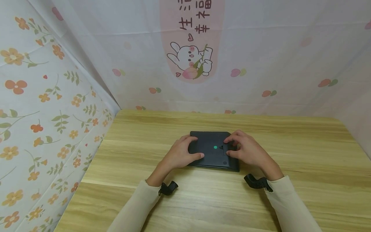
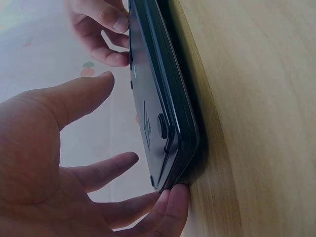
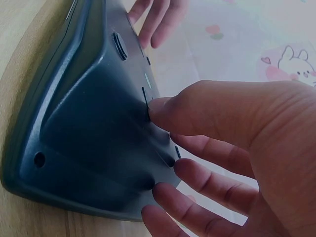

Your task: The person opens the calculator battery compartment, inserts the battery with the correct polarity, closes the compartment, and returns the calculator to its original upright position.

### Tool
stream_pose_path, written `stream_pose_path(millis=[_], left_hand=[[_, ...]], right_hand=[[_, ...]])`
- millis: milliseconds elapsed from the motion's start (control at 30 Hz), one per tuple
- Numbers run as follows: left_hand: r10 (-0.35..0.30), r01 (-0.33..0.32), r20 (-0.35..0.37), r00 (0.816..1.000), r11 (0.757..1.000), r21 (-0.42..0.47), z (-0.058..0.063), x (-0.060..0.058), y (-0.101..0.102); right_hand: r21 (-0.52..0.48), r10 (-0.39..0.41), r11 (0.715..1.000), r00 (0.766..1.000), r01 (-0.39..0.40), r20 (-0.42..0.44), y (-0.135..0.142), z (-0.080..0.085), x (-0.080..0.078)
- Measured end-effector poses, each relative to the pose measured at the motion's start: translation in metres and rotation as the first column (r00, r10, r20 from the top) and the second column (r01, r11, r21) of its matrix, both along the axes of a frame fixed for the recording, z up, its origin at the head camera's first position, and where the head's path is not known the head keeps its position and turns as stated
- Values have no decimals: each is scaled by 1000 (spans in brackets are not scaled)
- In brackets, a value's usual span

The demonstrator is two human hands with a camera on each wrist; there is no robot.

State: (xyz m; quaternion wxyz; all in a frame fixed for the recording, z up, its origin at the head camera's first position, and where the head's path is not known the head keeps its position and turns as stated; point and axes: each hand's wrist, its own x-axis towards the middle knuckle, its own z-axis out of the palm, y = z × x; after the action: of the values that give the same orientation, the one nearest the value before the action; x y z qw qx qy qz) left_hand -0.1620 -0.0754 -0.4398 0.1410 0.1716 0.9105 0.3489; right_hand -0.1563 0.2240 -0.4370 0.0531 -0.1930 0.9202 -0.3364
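Observation:
A black device (image 1: 207, 148), apparently a desk calculator, lies face down on the wooden table. Its back carries a small green dot (image 1: 215, 147), a battery cover (image 1: 225, 150) and round feet (image 3: 120, 46). At its left end is my left hand (image 1: 183, 154); in the left wrist view two fingertips touch the end edge, while the thumb (image 2: 86, 96) stands off the back. My right hand (image 1: 246, 149) is over the right part, thumb tip (image 3: 160, 106) pressing at the battery cover and the other fingertips on the back. The keys' side is hidden underneath.
Wood-grain table (image 1: 130, 129) surrounds the device. Behind it hangs a white cloth (image 1: 261, 58) with a rabbit print, and a flowered cloth (image 1: 58, 112) borders the left. Black straps with camera mounts (image 1: 256, 182) sit on both wrists.

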Motion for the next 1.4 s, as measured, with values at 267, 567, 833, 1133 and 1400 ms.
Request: stream_pose_path(millis=[267,567,833,1133,1400], left_hand=[[3,-3,1,1000,1000,-3,0,0,0],[-3,3,7,1000,1000,-4,0,0,0],[-3,3,9,1000,1000,-6,-1,0,0],[-10,11,9,1000,999,-33,1,1,0],[-18,20,23,1000,994,-112,7,10,4]], right_hand=[[0,-6,1000,1000,6,-3,-1,0,0],[-15,-2,1000,1000,2,-11,-1,0,2],[-55,17,998,1000,-16,11,3,-1,1],[-111,-30,993,998,35,50,11,-6,-2],[-106,-89,990,994,96,69,11,-2,-1]])
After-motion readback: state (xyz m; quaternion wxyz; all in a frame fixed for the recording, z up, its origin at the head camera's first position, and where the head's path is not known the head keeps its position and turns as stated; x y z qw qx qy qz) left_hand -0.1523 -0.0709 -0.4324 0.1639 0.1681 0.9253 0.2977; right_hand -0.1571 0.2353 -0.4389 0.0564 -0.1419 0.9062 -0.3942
